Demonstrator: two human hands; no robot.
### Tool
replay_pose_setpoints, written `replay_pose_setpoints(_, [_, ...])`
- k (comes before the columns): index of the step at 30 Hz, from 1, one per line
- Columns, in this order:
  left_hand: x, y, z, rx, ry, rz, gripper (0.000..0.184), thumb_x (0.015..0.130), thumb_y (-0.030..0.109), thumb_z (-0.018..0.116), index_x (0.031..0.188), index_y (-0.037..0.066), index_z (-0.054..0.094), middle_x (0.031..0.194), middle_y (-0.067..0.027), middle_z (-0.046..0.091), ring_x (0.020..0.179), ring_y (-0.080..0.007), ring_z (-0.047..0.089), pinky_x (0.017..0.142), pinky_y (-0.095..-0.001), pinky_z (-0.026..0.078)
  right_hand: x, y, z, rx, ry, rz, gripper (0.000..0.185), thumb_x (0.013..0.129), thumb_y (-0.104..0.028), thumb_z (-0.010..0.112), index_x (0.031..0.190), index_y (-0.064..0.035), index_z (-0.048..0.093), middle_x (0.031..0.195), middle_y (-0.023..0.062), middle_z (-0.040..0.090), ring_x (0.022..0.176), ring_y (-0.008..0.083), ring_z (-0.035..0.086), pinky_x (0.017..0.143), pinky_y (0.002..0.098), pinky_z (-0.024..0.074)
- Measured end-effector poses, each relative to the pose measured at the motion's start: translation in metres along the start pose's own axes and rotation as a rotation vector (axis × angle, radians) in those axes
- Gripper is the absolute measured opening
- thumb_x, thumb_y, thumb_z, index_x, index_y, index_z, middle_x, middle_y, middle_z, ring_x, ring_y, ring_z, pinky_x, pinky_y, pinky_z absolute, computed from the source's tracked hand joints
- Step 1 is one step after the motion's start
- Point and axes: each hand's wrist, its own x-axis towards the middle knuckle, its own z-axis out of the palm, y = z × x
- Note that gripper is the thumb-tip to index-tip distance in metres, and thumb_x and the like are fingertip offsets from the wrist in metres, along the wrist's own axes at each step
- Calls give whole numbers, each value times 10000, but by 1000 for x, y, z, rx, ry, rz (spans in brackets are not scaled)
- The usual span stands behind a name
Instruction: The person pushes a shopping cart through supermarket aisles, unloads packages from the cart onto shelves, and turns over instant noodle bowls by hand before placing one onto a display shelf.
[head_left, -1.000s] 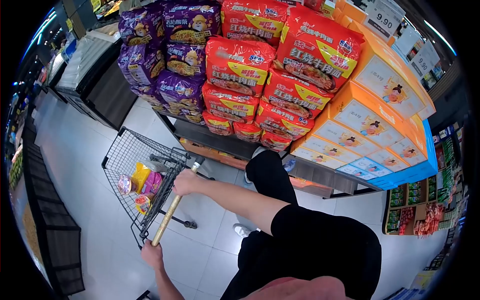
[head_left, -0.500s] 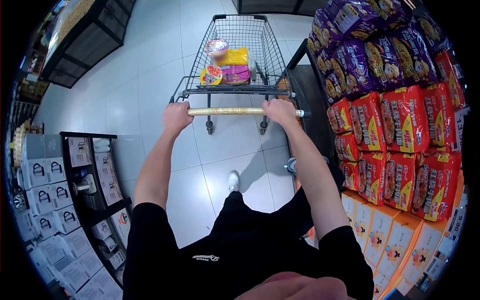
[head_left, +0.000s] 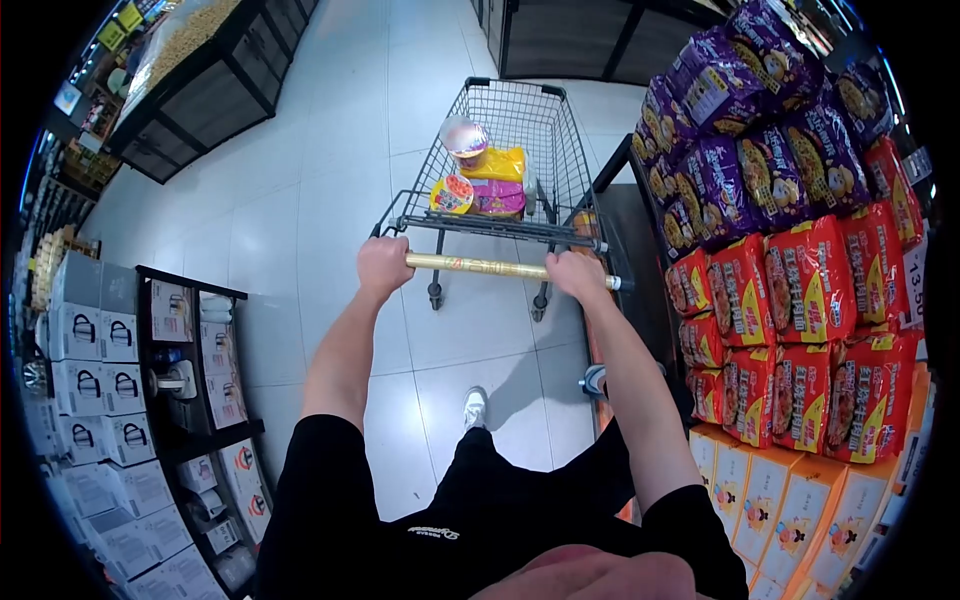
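Observation:
Both my hands grip the pale gold handlebar [head_left: 480,266] of a wire shopping cart [head_left: 560,130]. My left hand [head_left: 384,264] wraps round the bar's left end, and my right hand [head_left: 576,272] is closed near its right end. Inside the cart, close to the handle side, sit a yellow instant noodle cup [head_left: 451,195], a tub with a shiny lid [head_left: 464,138], a yellow packet [head_left: 503,162] and a purple-pink packet [head_left: 497,196]. Something pale stands at their right, too small to make out.
Purple noodle multipacks [head_left: 770,185] and red noodle multipacks [head_left: 810,280] are stacked close on the right, above orange-white boxes [head_left: 800,510]. At left stand a shelf rack [head_left: 190,350] and white boxes [head_left: 95,390]. Dark bins [head_left: 205,100] are farther ahead. Tiled floor [head_left: 345,130] runs between.
The cart and both hands now appear lower and slightly to the right in view, with the cart turned a little. The shelves have shifted too. Both hands keep hold of the handlebar.

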Motion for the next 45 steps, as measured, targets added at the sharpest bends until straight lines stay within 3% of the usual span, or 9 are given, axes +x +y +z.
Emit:
replay_pose_setpoints(6, [-11, 6, -3, -28, 39, -9, 97, 643, 143, 691, 606, 127, 602, 575, -79, 577, 562, -277, 578, 557, -406, 451, -12, -1, -6, -10, -48, -5, 589, 931, -396, 309, 984, 15, 727, 1037, 208, 708, 1034, 366, 663, 956, 447, 482])
replay_pose_setpoints(11, [-30, 15, -7, -39, 50, -40, 93, 647, 131, 679, 609, 121, 595, 573, -78, 575, 561, -276, 577, 565, -405, 452, -12, 6, -1, -29, -132, 26, 610, 938, -446, 326, 1133, 10, 683, 1224, 236, 639, 1178, 373, 596, 1022, 445, 442])
replay_pose_setpoints(16, [-48, 27, -20, -46, 65, -60, 89, 650, 136, 680, 615, 117, 600, 583, -81, 585, 564, -284, 577, 574, -412, 449, -6, 18, 7, -34, -202, -21, 601, 921, -436, 348, 1138, 18, 676, 1226, 238, 637, 1161, 370, 606, 1011, 439, 444])
replay_pose_setpoints(22, [-70, 36, -24, -20, 72, -70, 121, 618, 135, 692, 609, 117, 573, 585, -78, 585, 560, -279, 578, 573, -405, 443, -24, 14, 1, -7, -238, -26, 593, 870, -442, 403, 1062, 31, 703, 1094, 213, 699, 1079, 358, 654, 950, 426, 475])
replay_pose_setpoints(30, [-98, 50, -36, -64, 49, -98, 120, 616, 122, 685, 603, 115, 566, 576, -77, 580, 566, -275, 590, 579, -400, 444, -37, 19, 9, -2, -389, -6, 474, 829, -379, 452, 804, 10, 722, 847, 198, 713, 787, 305, 691, 746, 401, 509])
replay_pose_setpoints(37, [-110, 59, -44, -57, 64, -113, 112, 629, 127, 689, 608, 121, 579, 583, -78, 585, 566, -273, 588, 588, -400, 445, -59, 18, 7, -13, -267, 7, 451, 805, -379, 479, 772, -4, 728, 768, 160, 714, 810, 292, 701, 798, 396, 509])
replay_pose_setpoints(42, [-115, 61, -39, -62, 50, -142, 103, 646, 128, 680, 612, 124, 584, 596, -80, 593, 598, -274, 597, 607, -402, 445, -61, 29, 24, 10, 4, -55, 425, 841, -377, 511, 945, -33, 739, 991, 168, 727, 971, 336, 690, 912, 409, 502])
replay_pose_setpoints(43, [-115, 60, -37, -61, 43, -128, 110, 662, 140, 686, 618, 123, 586, 605, -78, 598, 608, -273, 600, 619, -403, 451, -61, 29, 27, 14, 39, -38, 386, 864, -365, 525, 1023, -84, 737, 1066, 174, 709, 1022, 360, 671, 934, 431, 503])
replay_pose_setpoints(45, [-117, 60, -34, -65, 51, -117, 118, 674, 149, 690, 624, 124, 586, 608, -72, 597, 620, -271, 599, 621, -404, 448, -68, 25, 25, 10, 87, -42, 364, 868, -350, 529, 1027, -97, 738, 1056, 177, 710, 1020, 360, 671, 925, 438, 507])
